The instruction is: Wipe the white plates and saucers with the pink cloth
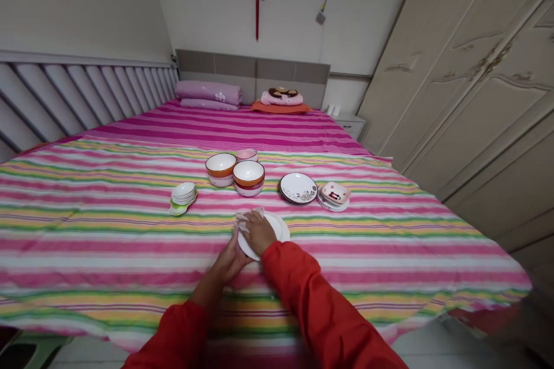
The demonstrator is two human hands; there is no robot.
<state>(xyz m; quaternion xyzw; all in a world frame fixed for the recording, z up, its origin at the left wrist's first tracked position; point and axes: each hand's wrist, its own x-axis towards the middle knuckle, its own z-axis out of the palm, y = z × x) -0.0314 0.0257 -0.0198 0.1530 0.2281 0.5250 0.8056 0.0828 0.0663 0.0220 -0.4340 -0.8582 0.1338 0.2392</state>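
A white plate [247, 249] is between my hands, low over the striped cloth, and another white plate rim [284, 230] shows behind it at the right. My left hand [231, 259] grips the near plate by its left edge, with the fingers partly hidden underneath. Pressed to the plate's upper left is a pale, crumpled wiping cloth [259, 211], held under the fingers of my right hand [258, 233]. Just beyond are stacked bowls [249, 176] with orange and pink outsides. I cannot tell whether the second plate touches the first.
Small white dishes [183, 191] sit on a green dish [177, 209] at the left. To the right lie a dark-rimmed patterned plate [298, 187] and a pink square dish [335, 192] on plates. Pillows [208, 92] rest by the headboard; wardrobes [454, 81] stand right.
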